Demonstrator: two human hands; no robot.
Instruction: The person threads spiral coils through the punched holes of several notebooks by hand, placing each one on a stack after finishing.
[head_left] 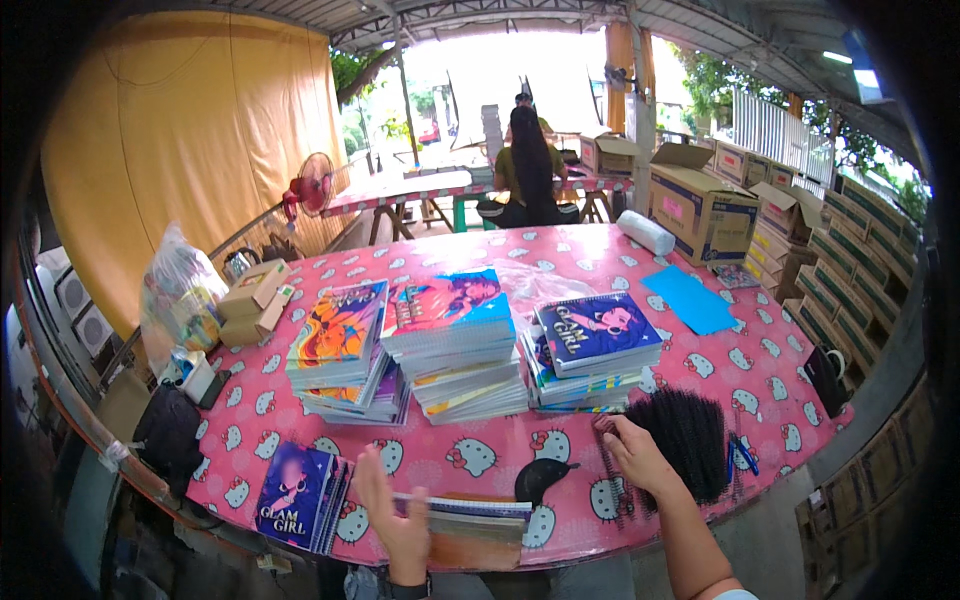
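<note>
Under a metal roof, a yellow curtain point(190, 150) hangs at the left, a red fan point(314, 184) stands before it, and a person point(530, 170) with long dark hair sits at a farther table. The near table point(590, 245) wears a pink cover printed with white cat faces. Across its middle stand three piles of notebooks: a left pile point(345, 345), a taller middle pile point(450, 330) and a right pile point(595, 345) topped with a purple cover. A bound notebook point(470, 524) lies flat at the near edge, and the left hand point(400, 525) is upright just beside its left end, fingers straight and spread, slightly blurred. Farther left lie several overlapping purple notebooks point(298, 497). The right hand point(638, 452) is at the left side of a heap of black spiral coils point(685, 430), its fingers bent; whether they grip a coil cannot be told. A black curved object point(541, 482) lies between the hands, and blue pens point(742, 455) lie right of the coils.
</note>
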